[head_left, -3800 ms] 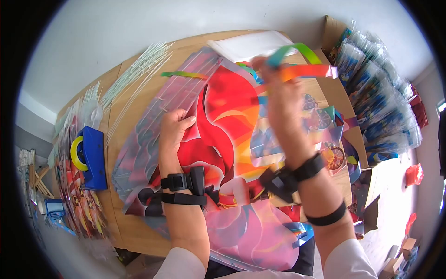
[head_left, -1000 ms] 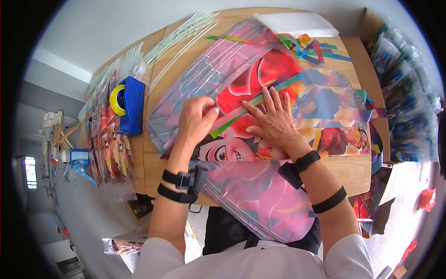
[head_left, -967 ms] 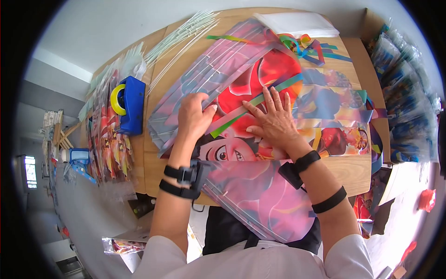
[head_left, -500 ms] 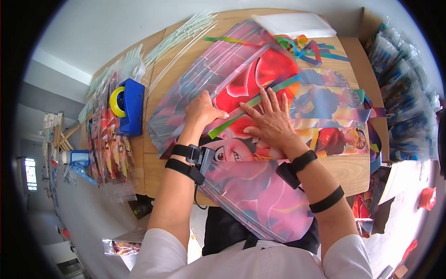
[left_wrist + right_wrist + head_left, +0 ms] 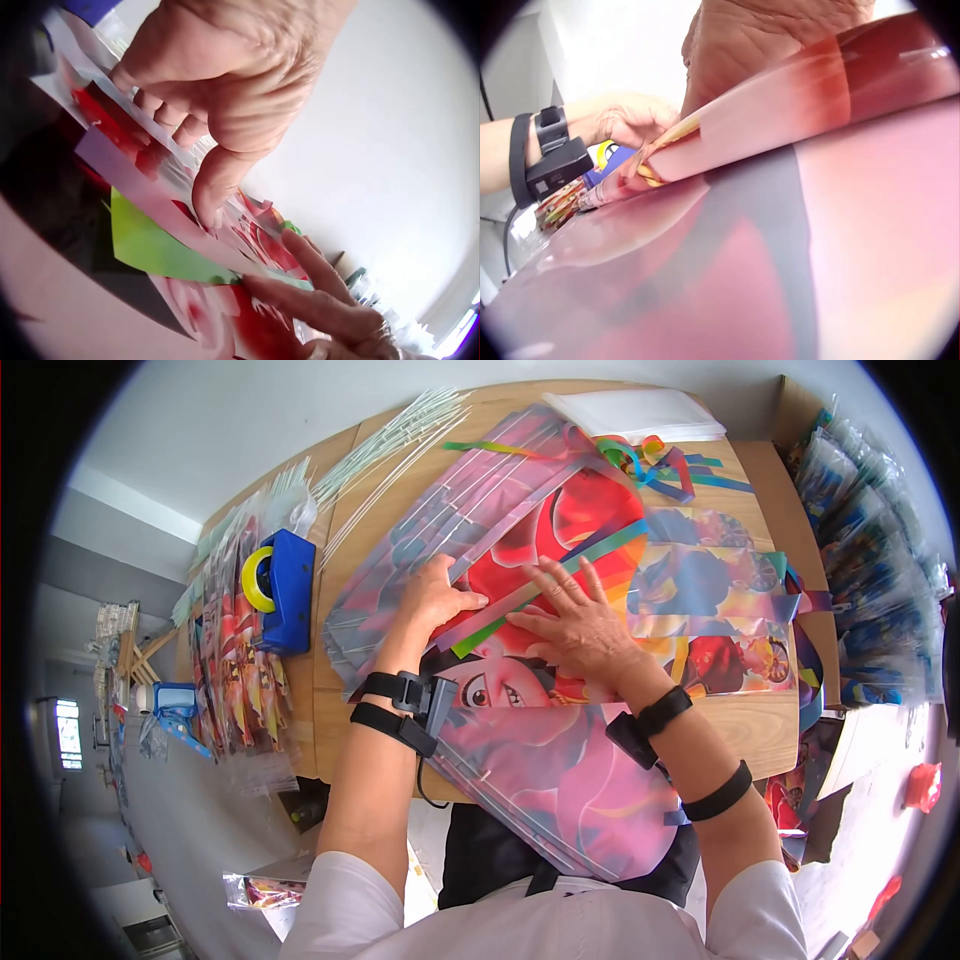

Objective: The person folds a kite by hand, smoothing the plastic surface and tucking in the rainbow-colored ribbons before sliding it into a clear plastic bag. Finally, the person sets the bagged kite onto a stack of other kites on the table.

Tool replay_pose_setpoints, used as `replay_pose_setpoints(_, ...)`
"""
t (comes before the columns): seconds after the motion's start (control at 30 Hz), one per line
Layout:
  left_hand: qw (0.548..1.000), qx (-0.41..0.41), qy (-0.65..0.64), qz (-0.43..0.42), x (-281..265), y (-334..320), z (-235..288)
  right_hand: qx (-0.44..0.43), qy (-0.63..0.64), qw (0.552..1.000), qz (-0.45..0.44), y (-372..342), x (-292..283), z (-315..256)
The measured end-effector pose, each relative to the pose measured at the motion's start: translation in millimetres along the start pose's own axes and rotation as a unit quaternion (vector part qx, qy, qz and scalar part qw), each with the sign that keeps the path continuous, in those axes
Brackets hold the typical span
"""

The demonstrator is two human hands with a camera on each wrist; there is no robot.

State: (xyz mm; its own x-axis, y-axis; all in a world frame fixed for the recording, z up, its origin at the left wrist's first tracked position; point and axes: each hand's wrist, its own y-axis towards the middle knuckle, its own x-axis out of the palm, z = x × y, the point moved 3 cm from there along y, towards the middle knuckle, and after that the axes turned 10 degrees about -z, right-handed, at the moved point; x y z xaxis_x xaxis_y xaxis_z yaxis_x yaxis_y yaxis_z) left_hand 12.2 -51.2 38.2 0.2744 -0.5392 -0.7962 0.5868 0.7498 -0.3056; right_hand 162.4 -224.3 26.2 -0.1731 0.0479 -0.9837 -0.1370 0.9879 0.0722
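A printed kite sheet (image 5: pixel 600 500) with a red and orange cartoon figure lies on the table, its lower part hanging over the front edge. My left hand (image 5: pixel 432 600) rests on the sheet's left border, thumb stretched out over the print. In the left wrist view the left thumb (image 5: pixel 214 187) touches down beside a pink ribbon strip (image 5: pixel 161 191). A green ribbon strip (image 5: pixel 478 638) lies under the pink one, both slanting across the sheet. My right hand (image 5: pixel 580 635) lies flat with fingers spread, fingertips at the ribbons.
Stacked sheets with thin rods (image 5: pixel 400 560) lie on the left. A blue tape dispenser (image 5: pixel 293 590) stands by them. White rods (image 5: pixel 400 440), curled ribbons (image 5: pixel 660 460) and a white plastic stack (image 5: pixel 635 412) are at the back. Bagged goods (image 5: pixel 860 560) fill the right side.
The right hand has carried a ribbon over and laid it across the sheet. The left hand has moved from plucking near the ribbon end to resting on the border; the right fingers have shifted slightly left.
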Motion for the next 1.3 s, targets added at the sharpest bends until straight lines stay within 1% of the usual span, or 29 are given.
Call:
replay_pose_setpoints(0.07,1.0,-0.007,-0.015,0.001,1.0,7.1,-7.1,-0.036,0.036,0.999,0.008,3.6,1.4,-7.2)
replay_pose_setpoints(0.13,0.992,-0.024,-0.113,-0.045,2.7,16.2,-16.8,-0.029,0.036,0.999,0.022,10.0,7.2,-9.4)
replay_pose_setpoints(0.17,0.992,-0.024,-0.112,-0.045,3.5,18.0,-21.7,-0.021,0.037,0.998,0.035,13.4,9.6,-9.8)
replay_pose_setpoints(0.23,0.988,-0.032,-0.135,-0.064,-6.3,5.5,-5.9,-0.021,0.039,0.998,0.036,20.0,12.7,-11.6)
replay_pose_setpoints(0.27,0.988,-0.032,-0.134,-0.064,-4.5,7.0,-9.3,-0.021,0.041,0.998,0.036,22.1,14.1,-12.3)
replay_pose_setpoints(0.33,0.998,-0.002,-0.061,-0.008,-3.6,9.6,-12.4,-0.017,0.049,0.998,0.034,23.5,18.2,-12.6)
replay_pose_setpoints(0.5,0.999,-0.033,0.001,-0.035,-2.0,15.3,-7.7,-0.017,0.074,0.996,0.054,14.6,7.4,-11.3)
replay_pose_setpoints(0.57,0.998,-0.04,0.012,-0.049,0.7,16.4,-6.3,-0.021,0.114,0.987,0.11,4.0,-11.9,-9.3)
replay_pose_setpoints(0.6,0.998,-0.036,0.02,-0.041,1.8,17.9,-10.1,-0.016,0.111,0.987,0.111,-3.4,-18.8,-9.7)
replay_pose_setpoints(0.63,0.998,-0.033,0.028,-0.034,1.2,18.1,-11.4,0.062,0.285,0.951,0.104,-14.1,-22.1,-3.2)
replay_pose_setpoints(0.67,0.998,-0.026,0.011,-0.052,1.4,19.1,-12.8,0.138,0.451,0.877,0.094,-24.6,-21.5,3.9)
replay_pose_setpoints(0.7,0.998,-0.023,0.012,-0.054,4.3,22.9,-19.0,0.142,0.45,0.876,0.095,-32.9,-24.5,10.0)
replay_pose_setpoints(0.73,0.998,-0.008,-0.024,-0.053,9.6,27.6,-26.7,0.197,0.608,0.766,0.07,-43.6,-20.1,20.2)
replay_pose_setpoints(0.77,0.997,0.008,-0.061,-0.052,13.7,32.2,-34.6,0.243,0.741,0.624,0.043,-54.5,-15.8,25.9)
replay_pose_setpoints(0.8,0.997,0.011,-0.06,-0.055,13.5,31.4,-35.0,0.273,0.764,0.583,0.042,-65.3,-17.6,28.7)
replay_pose_setpoints(0.83,0.995,0.022,-0.082,-0.047,13.9,29.3,-34.8,0.276,0.763,0.582,0.046,-73.3,-16.4,34.1)
replay_pose_setpoints(0.9,0.993,0.036,-0.104,-0.044,15.4,21.7,-31.4,0.267,0.825,0.496,0.046,-89.0,-3.6,43.7)
replay_pose_setpoints(0.93,0.994,0.06,-0.092,-0.013,10.2,12.1,-22.2,0.22,0.867,0.442,0.059,-93.8,3.8,49.6)
replay_pose_setpoints(0.97,0.993,0.083,-0.08,0.017,5.6,1.2,-12.9,0.225,0.867,0.44,0.064,-98.3,12.5,55.2)
replay_pose_setpoints(1.0,0.994,0.091,-0.042,0.031,1.4,-12.9,1.5,0.186,0.905,0.371,0.099,-99.7,16.8,58.1)
replay_pose_setpoints(1.03,0.994,0.096,-0.04,0.024,6.8,-17.2,0.3,0.145,0.934,0.298,0.134,-100.1,16.7,60.2)
replay_pose_setpoints(1.07,0.978,0.19,0.013,0.091,7.4,-23.4,1.7,0.16,0.932,0.288,0.148,-100.1,18.3,62.6)
replay_pose_setpoints(1.1,0.945,0.281,0.063,0.157,7.4,-33.1,8.0,0.163,0.931,0.286,0.155,-100.4,16.5,65.7)
replay_pose_setpoints(1.13,0.933,0.312,0.096,0.15,10.0,-40.3,10.6,0.163,0.939,0.255,0.163,-101.8,13.8,69.1)
replay_pose_setpoints(1.17,0.933,0.316,0.095,0.142,11.2,-45.9,12.0,0.163,0.946,0.222,0.169,-104.5,12.6,72.0)
replay_pose_setpoints(1.2,0.909,0.365,0.135,0.149,12.4,-52.2,16.5,0.162,0.942,0.238,0.171,-107.4,11.9,76.8)
replay_pose_setpoints(1.23,0.88,0.413,0.172,0.156,14.6,-57.3,21.6,0.167,0.941,0.235,0.179,-113.4,10.9,85.5)
replay_pose_setpoints(1.27,0.862,0.439,0.197,0.16,16.9,-62.0,25.5,0.163,0.943,0.242,0.163,-120.7,9.4,93.1)
replay_pose_setpoints(1.3,0.861,0.444,0.194,0.154,18.1,-63.1,25.6,0.159,0.944,0.25,0.146,-125.5,2.6,93.5)
